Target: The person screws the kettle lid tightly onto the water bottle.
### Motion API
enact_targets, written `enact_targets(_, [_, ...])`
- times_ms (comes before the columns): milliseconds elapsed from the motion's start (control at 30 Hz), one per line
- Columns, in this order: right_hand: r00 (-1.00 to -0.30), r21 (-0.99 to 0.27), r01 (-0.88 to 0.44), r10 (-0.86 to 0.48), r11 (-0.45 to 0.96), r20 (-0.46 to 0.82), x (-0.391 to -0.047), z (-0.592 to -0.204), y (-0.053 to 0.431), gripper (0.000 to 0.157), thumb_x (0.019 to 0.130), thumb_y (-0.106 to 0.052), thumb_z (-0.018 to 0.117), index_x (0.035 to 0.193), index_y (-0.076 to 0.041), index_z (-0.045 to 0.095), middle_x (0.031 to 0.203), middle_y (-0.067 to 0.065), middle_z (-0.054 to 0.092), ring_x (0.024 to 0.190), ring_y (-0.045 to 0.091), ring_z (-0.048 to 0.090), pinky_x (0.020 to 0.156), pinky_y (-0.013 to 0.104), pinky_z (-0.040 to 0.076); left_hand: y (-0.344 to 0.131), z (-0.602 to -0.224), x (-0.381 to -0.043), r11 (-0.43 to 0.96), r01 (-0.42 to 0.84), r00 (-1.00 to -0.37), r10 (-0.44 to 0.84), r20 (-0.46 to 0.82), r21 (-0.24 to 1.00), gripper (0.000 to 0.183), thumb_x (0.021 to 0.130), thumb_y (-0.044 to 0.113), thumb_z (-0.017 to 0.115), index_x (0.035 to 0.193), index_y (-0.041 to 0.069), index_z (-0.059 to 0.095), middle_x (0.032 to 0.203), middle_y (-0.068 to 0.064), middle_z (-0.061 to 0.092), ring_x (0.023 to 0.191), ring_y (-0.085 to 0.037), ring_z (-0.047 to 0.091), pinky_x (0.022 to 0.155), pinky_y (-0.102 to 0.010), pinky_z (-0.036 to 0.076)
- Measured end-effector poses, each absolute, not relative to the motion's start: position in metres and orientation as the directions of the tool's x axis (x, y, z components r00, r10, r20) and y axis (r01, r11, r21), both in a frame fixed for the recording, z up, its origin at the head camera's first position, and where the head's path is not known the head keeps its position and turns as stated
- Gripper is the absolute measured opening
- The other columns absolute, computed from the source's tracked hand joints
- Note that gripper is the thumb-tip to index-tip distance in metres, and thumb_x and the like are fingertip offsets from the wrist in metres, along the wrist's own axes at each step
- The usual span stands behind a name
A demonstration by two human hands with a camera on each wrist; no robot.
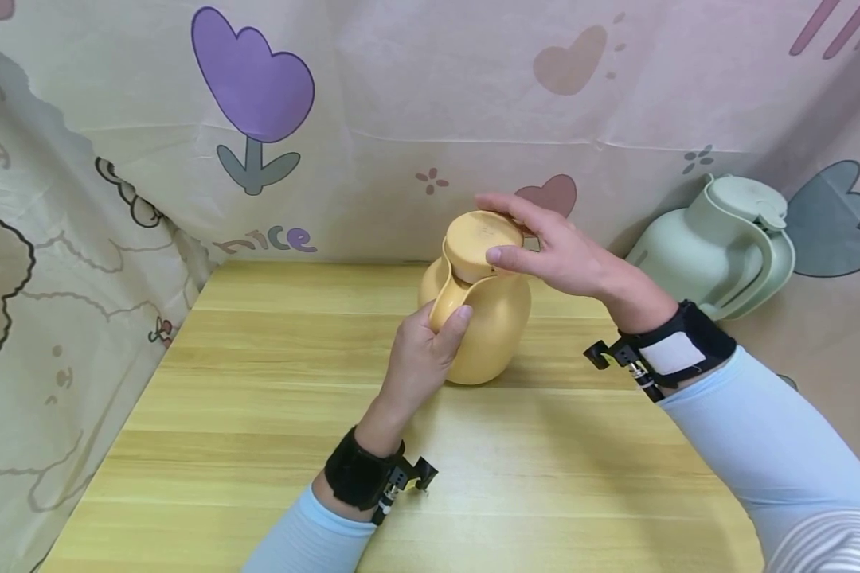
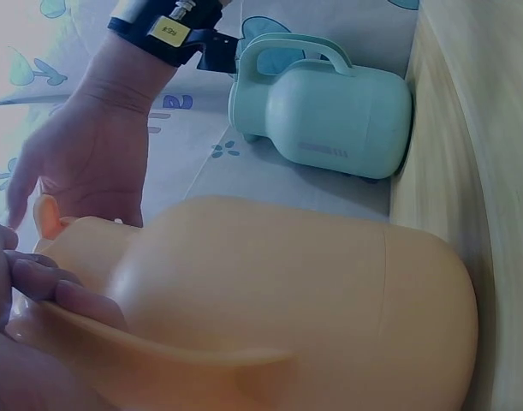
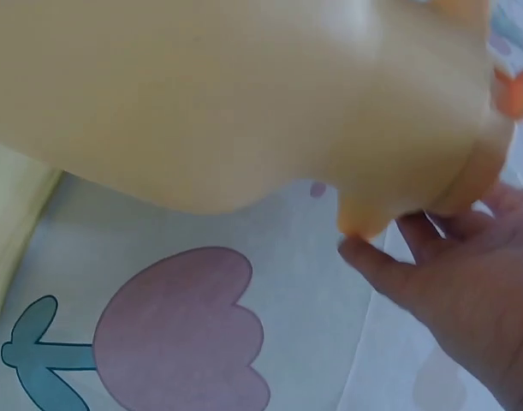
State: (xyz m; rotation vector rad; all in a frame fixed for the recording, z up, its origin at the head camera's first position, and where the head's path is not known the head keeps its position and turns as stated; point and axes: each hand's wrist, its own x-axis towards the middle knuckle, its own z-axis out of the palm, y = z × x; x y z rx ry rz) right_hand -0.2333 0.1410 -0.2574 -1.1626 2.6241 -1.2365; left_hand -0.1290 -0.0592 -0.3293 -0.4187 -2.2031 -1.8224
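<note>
A yellow thermos jug (image 1: 498, 326) stands at the back of the wooden table, its handle turned towards me. My left hand (image 1: 421, 354) grips that handle (image 1: 450, 301), the thumb lying along its top; in the left wrist view the curled fingers (image 2: 81, 300) wrap round it. Over the top of the jug, my right hand (image 1: 562, 247) holds the round lid (image 1: 482, 235) between the thumb on the near side and fingers at the far side. In the right wrist view, fingertips of the right hand (image 3: 466, 300) touch the jug beside its spout (image 3: 362, 221).
A pale green thermos jug (image 1: 709, 247) with a handle stands at the back right, close to the right forearm. Behind the wooden table (image 1: 272, 446) hangs a printed curtain (image 1: 373, 103), which also runs down the left side.
</note>
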Motion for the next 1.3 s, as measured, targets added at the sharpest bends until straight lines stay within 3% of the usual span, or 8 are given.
enact_targets(133, [-0.677, -0.783, -0.561, -0.693, 0.269, 0.247, -0.238, -0.255, 0.146, 0.057, 0.093, -0.008, 0.057, 0.146, -0.014, 0.038, 0.134, 0.01, 0.051, 0.114, 0.023, 0.053, 0.095, 0.028, 0.044, -0.059, -0.329, -0.128, 0.178, 0.359, -0.933, 0.053, 0.355, 0.916, 0.025, 0.097, 0.022, 0.057, 0.087, 0.0, 0.063, 0.07, -0.012, 0.058, 0.067, -0.02, 0.054, 0.059, -0.031, 0.045])
enact_targets(233, [-0.667, -0.821, -0.528, -0.705, 0.218, 0.242, -0.24, -0.256, 0.149, 0.056, 0.093, -0.004, 0.056, 0.145, -0.009, 0.038, 0.132, 0.015, 0.05, 0.113, 0.027, 0.053, 0.091, 0.024, 0.047, -0.06, -0.329, -0.128, 0.177, 0.355, -0.935, 0.049, 0.352, 0.918, 0.025, 0.097, 0.023, 0.057, 0.087, 0.0, 0.062, 0.071, -0.012, 0.058, 0.068, -0.02, 0.054, 0.059, -0.031, 0.045])
enact_targets(433, [-0.746, -0.773, -0.514, -0.639, 0.373, 0.188, -0.242, -0.261, 0.149, 0.057, 0.092, -0.023, 0.065, 0.144, -0.023, 0.041, 0.136, 0.001, 0.05, 0.12, 0.02, 0.052, 0.098, 0.037, 0.044, -0.059, -0.329, -0.128, 0.182, 0.362, -0.932, 0.041, 0.36, 0.914, 0.025, 0.096, 0.022, 0.058, 0.085, 0.0, 0.062, 0.068, -0.009, 0.054, 0.067, -0.02, 0.051, 0.058, -0.031, 0.043])
enact_targets(600, [-0.766, -0.731, -0.534, -0.609, 0.425, 0.206, -0.243, -0.264, 0.148, 0.058, 0.09, -0.028, 0.069, 0.142, -0.024, 0.043, 0.135, -0.002, 0.048, 0.122, 0.02, 0.05, 0.104, 0.047, 0.039, -0.059, -0.33, -0.129, 0.18, 0.367, -0.93, 0.039, 0.366, 0.913, 0.025, 0.096, 0.022, 0.059, 0.083, 0.0, 0.061, 0.066, -0.007, 0.05, 0.065, -0.02, 0.049, 0.057, -0.031, 0.041])
enact_targets(867, [-0.756, -0.665, -0.589, -0.605, 0.46, 0.251, -0.243, -0.266, 0.147, 0.06, 0.089, -0.031, 0.07, 0.141, -0.021, 0.043, 0.133, -0.002, 0.045, 0.119, 0.016, 0.049, 0.106, 0.047, 0.037, -0.058, -0.33, -0.13, 0.178, 0.385, -0.923, 0.044, 0.383, 0.906, 0.024, 0.096, 0.02, 0.059, 0.085, -0.001, 0.062, 0.068, -0.01, 0.055, 0.066, -0.019, 0.051, 0.058, -0.031, 0.043])
enact_targets(1167, [-0.717, -0.686, -0.586, -0.67, 0.431, 0.192, -0.239, -0.258, 0.152, 0.065, 0.091, -0.024, 0.066, 0.147, -0.028, 0.034, 0.148, -0.003, 0.04, 0.128, 0.022, 0.043, 0.109, 0.052, 0.032, -0.059, -0.33, -0.129, 0.17, 0.379, -0.925, 0.06, 0.374, 0.91, 0.024, 0.097, 0.02, 0.058, 0.088, -0.002, 0.062, 0.075, -0.021, 0.062, 0.068, -0.02, 0.054, 0.06, -0.031, 0.045])
enact_targets(1300, [-0.728, -0.671, -0.576, -0.667, 0.467, 0.161, -0.238, -0.258, 0.152, 0.068, 0.089, -0.029, 0.068, 0.147, -0.035, 0.032, 0.148, -0.006, 0.039, 0.129, 0.02, 0.041, 0.108, 0.051, 0.034, -0.058, -0.33, -0.129, 0.168, 0.37, -0.929, 0.06, 0.366, 0.913, 0.024, 0.097, 0.021, 0.057, 0.09, -0.002, 0.063, 0.078, -0.023, 0.064, 0.069, -0.02, 0.055, 0.061, -0.032, 0.046])
